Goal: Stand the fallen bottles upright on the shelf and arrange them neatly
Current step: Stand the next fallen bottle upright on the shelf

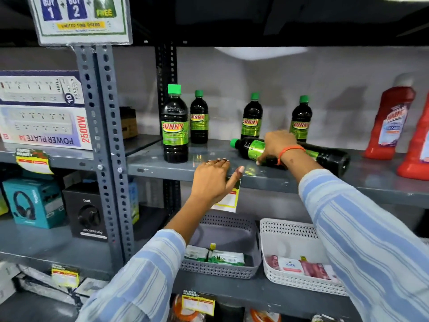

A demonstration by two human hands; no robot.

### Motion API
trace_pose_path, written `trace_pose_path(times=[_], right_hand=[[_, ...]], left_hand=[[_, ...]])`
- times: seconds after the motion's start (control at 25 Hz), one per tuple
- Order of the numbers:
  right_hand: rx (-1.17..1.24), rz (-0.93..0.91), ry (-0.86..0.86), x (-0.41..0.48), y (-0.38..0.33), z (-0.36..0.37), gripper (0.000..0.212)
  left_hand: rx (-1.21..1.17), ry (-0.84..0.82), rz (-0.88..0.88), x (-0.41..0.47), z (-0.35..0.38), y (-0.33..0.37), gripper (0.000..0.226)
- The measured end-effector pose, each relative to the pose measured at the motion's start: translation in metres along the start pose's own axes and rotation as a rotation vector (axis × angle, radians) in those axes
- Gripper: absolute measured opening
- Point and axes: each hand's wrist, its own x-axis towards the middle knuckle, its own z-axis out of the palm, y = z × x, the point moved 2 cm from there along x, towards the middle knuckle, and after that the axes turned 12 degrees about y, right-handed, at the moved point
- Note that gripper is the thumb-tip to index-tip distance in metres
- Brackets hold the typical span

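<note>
A dark bottle with a green cap and green label lies on its side (329,156) on the grey metal shelf (162,169), cap pointing left. My right hand (276,145) is wrapped over its middle. Several matching bottles stand upright: a large one at front left (174,126), one behind it (199,117), and two further back (251,117) (301,118). My left hand (213,180) rests on the shelf's front edge, fingers apart, holding nothing.
Two red cleaner bottles (390,119) stand at the shelf's right end. Below are a grey basket (222,270) and a white basket (278,228) with packets. Boxed power strips (41,110) and headphone boxes (32,203) fill the left bay behind a perforated upright (104,135).
</note>
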Motion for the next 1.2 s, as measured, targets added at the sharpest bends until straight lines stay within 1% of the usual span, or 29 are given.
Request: trace_pose_path(times=[0.12,0.24,0.28,0.36,0.44,0.52,0.6,0.72,0.88,0.96,1.08,1.2], right_hand=[[0.072,0.072,0.011,0.002,0.004,0.008,0.071],[0.181,0.133,0.133,0.001,0.004,0.014,0.075],[0.261,0.175,0.187,0.003,0.003,0.015,0.077],[0.497,0.282,0.288,0.006,0.002,0.016,0.080],[0.705,0.348,0.372,0.009,0.000,0.019,0.082],[0.801,0.362,0.410,0.007,-0.002,0.024,0.086],[0.839,0.392,0.431,0.004,-0.003,0.030,0.087],[0.877,0.446,0.397,0.001,0.000,0.039,0.088],[0.768,0.413,0.203,-0.004,0.003,0.051,0.089],[0.753,0.409,0.187,-0.006,0.005,0.051,0.085],[0.841,0.403,0.196,-0.005,0.010,0.048,0.076],[0.971,0.363,0.120,-0.009,0.008,0.050,0.070]], left_hand=[[0.007,0.009,0.018,0.001,0.002,0.000,0.063],[0.014,0.053,0.029,-0.001,0.006,-0.001,0.061],[0.017,0.071,0.027,-0.002,0.006,-0.001,0.061],[0.008,0.094,0.013,-0.002,0.008,-0.002,0.061],[0.010,0.119,0.005,-0.002,0.010,-0.001,0.062],[0.008,0.138,0.001,-0.001,0.009,-0.001,0.061],[0.007,0.146,0.003,-0.002,0.009,-0.001,0.060],[0.010,0.160,0.003,-0.002,0.009,0.000,0.061],[0.008,0.206,0.000,-0.003,0.010,0.000,0.059],[0.009,0.223,-0.005,-0.004,0.010,0.001,0.058],[0.009,0.233,-0.009,-0.004,0.011,0.002,0.057],[0.009,0.242,-0.020,-0.004,0.011,0.002,0.056]])
